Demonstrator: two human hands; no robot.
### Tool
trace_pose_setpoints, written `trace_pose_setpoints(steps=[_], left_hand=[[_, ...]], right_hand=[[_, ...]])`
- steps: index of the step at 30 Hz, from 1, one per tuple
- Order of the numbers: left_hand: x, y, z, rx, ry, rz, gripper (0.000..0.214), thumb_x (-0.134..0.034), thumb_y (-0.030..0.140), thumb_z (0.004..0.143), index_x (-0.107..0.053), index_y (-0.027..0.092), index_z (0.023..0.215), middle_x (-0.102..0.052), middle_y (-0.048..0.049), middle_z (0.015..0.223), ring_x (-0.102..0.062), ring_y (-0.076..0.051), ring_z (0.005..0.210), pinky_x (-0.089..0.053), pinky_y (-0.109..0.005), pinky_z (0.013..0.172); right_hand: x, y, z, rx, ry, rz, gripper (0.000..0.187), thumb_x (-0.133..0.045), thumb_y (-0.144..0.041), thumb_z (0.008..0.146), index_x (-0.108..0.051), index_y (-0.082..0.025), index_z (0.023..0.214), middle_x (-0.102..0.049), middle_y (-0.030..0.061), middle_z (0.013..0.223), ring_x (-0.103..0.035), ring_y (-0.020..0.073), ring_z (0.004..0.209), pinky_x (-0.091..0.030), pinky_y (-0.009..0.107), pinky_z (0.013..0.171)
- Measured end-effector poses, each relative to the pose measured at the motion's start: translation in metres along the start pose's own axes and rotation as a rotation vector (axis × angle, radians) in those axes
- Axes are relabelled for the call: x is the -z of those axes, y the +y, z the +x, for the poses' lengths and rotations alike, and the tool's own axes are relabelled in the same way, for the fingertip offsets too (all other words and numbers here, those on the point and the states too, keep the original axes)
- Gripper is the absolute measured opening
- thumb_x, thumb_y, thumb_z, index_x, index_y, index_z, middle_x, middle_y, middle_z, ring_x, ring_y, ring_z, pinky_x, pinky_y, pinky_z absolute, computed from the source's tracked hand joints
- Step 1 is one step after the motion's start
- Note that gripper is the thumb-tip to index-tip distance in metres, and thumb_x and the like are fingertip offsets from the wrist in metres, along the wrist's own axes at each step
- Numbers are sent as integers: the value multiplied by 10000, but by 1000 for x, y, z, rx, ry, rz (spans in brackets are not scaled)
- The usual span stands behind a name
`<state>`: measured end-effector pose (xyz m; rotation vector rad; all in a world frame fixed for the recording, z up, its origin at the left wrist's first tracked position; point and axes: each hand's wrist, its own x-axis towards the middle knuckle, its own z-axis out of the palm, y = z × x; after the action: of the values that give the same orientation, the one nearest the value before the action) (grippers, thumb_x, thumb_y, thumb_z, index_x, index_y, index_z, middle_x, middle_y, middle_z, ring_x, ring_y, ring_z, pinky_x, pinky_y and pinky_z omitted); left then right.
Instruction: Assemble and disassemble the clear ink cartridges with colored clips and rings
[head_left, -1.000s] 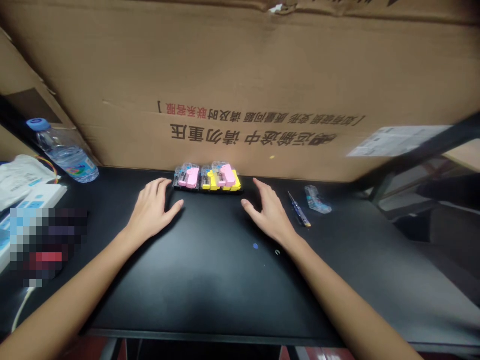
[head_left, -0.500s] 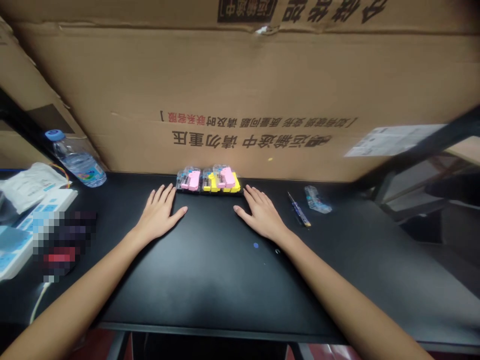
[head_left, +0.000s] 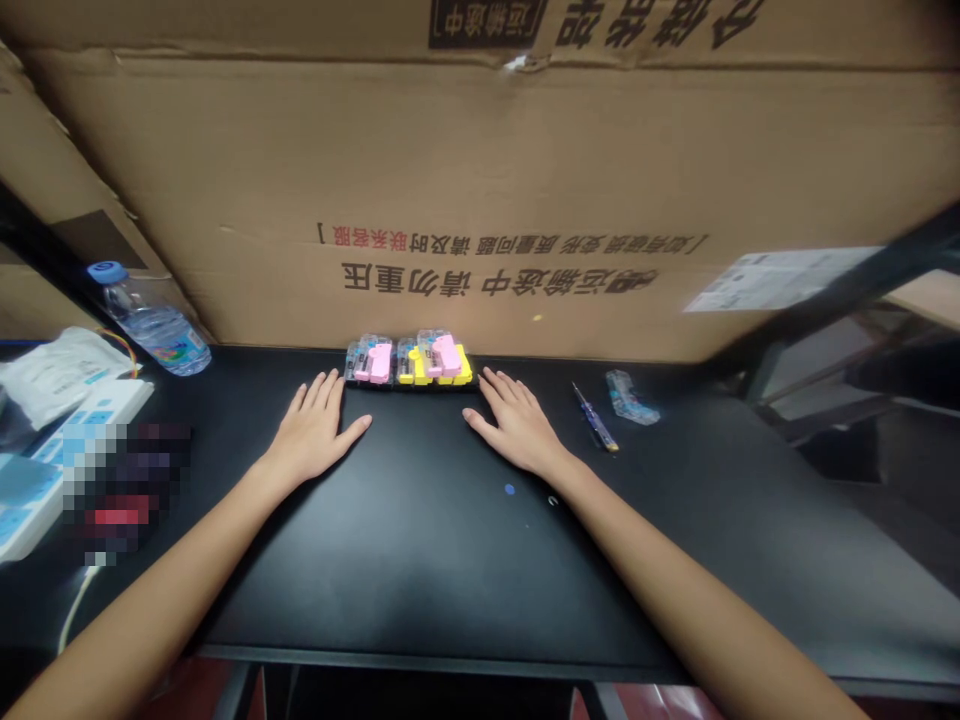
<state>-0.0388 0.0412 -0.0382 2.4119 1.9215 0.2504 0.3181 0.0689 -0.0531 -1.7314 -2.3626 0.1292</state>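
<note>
On the black table (head_left: 420,560), left hand (head_left: 313,432) and right hand (head_left: 517,428), both flat, fingers spread, empty.

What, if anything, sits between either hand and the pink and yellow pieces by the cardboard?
Nothing visible. The left hand and right hand lie flat on the table just short of the pink and yellow pieces; only bare surface between. The screwdriver lies aside, rightward.

Your view is dim; soft overhead sheen on the black surface (head_left: 420,560), wide-angle bending and blur at edges.
</note>
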Motion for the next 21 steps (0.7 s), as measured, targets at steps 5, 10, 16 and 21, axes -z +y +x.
trace_pose_setpoints(steps=[5, 10, 16, 21], left_hand=[[1, -3, 2, 22, 0, -15, 993, -332, 783, 1038, -346, 28, 1684, -292, -231, 1783, -253, -375, 1682, -215, -575, 1373], [4, -5, 5, 14, 5, -26, 1046, -368, 817, 1015, -303, 33, 1705, -282, -233, 1786, -240, -379, 1686, -205, -582, 1375], [6, -5, 6, 9, -21, -16, 1032, -340, 812, 1024, -300, 43, 1711, -264, -200, 1800, -213, -381, 1692, -182, -582, 1381], [8, -5, 6, 11, -41, -5, 1035, -325, 819, 1025, -288, 54, 1721, -251, -176, 1809, -199, -376, 1696, -178, -579, 1386]], right_hand=[[0, -3, -3, -21, 3, -5, 833, -359, -646, 1079, -377, -92, 1701, -361, 194, 1771, -318, 364, 1661, -243, 579, 1363], [-3, -3, -6, -43, 11, -8, 836, -341, -659, 1083, -386, -95, 1698, -363, 194, 1770, -316, 365, 1661, -245, 581, 1362], [-2, -3, -7, -33, 14, -3, 805, -353, -651, 1086, -428, -112, 1679, -377, 178, 1768, -320, 366, 1659, -254, 591, 1357], [2, -5, -7, -26, 3, 8, 765, -392, -621, 1089, -473, -107, 1649, -384, 186, 1764, -322, 378, 1657, -253, 599, 1356]])
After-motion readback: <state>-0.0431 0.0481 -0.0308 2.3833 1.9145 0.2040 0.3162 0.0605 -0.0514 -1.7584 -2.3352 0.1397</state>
